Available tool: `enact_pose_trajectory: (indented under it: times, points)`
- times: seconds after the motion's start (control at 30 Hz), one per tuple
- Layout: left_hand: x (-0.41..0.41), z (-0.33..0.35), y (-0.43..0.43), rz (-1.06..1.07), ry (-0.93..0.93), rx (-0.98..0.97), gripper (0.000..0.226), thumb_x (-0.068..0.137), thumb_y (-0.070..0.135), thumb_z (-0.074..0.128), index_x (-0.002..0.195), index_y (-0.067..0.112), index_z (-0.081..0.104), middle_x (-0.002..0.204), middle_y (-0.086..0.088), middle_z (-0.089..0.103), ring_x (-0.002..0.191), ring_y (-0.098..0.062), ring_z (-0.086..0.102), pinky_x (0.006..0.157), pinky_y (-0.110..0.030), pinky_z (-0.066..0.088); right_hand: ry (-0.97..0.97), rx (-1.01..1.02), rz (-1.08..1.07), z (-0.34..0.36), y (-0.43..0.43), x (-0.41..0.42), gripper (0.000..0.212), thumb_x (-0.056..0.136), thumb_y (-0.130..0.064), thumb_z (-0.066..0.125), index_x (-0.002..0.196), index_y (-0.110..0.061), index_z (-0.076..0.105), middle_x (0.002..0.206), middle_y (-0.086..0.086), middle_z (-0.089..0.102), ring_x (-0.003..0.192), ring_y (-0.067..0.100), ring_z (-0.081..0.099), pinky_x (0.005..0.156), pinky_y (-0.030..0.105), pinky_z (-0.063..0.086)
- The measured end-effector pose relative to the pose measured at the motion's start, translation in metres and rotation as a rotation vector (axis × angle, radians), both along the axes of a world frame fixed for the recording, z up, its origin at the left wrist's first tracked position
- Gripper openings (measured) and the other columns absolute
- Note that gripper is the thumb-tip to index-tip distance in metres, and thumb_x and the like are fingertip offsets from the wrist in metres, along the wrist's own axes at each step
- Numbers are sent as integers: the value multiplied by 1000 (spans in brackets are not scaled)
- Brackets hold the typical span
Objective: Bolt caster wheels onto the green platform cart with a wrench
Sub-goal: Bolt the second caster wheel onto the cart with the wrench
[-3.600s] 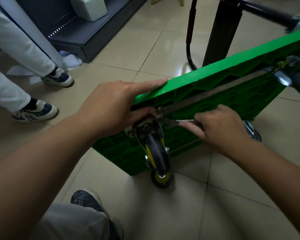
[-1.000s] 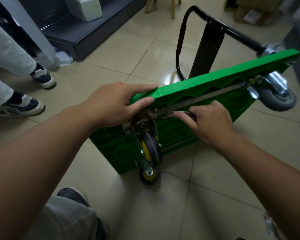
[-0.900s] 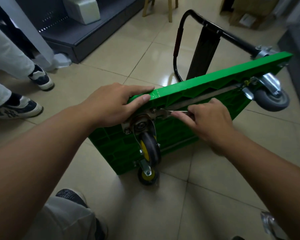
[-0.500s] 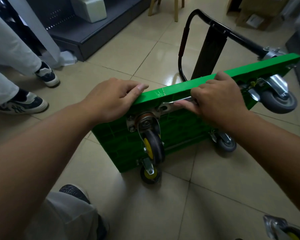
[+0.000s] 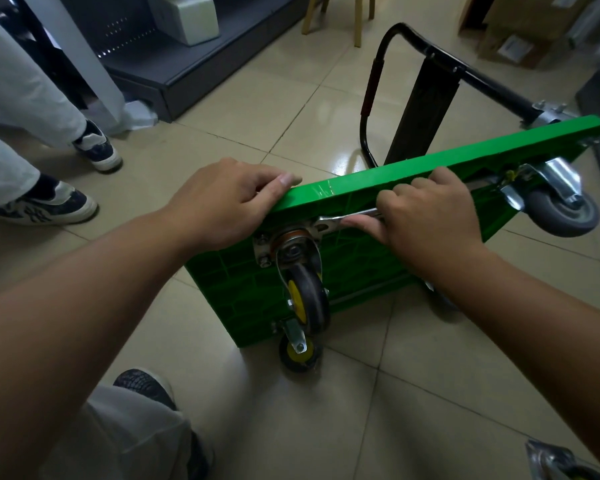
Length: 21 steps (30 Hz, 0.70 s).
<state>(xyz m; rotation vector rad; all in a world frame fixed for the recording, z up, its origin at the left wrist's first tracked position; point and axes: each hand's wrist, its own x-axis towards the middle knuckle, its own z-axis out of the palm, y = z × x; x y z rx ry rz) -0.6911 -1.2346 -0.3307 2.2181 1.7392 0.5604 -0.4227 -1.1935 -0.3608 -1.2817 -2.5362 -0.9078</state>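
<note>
Left hand [image 5: 222, 202] grips the cart [image 5: 361, 268] edge; right hand [image 5: 426, 216] clamps the wrench [image 5: 347, 216] beside the caster [image 5: 307, 292].

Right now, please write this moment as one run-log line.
left hand: holds green cart edge | right hand: grips wrench at caster | cart: tipped on edge

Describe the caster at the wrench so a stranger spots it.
Find the green platform cart tipped on edge. At its near end sit two black, yellow-hubbed casters. Pick the upper caster, with the wrench at its plate, not the lower caster on the floor.
</note>
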Motion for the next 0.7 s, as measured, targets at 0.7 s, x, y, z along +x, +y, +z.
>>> enact_pose_trajectory:
  times: [0.7]
  points:
    - [4, -4, -4, -69, -33, 97, 58, 86, 70, 45, 132, 40, 65, 102, 18, 72, 60, 19, 51, 51, -18, 25, 804, -475, -331, -132, -62, -11, 61, 95, -65, 34, 53, -21, 32, 45, -10, 30, 46, 17, 31, 65, 33, 30]
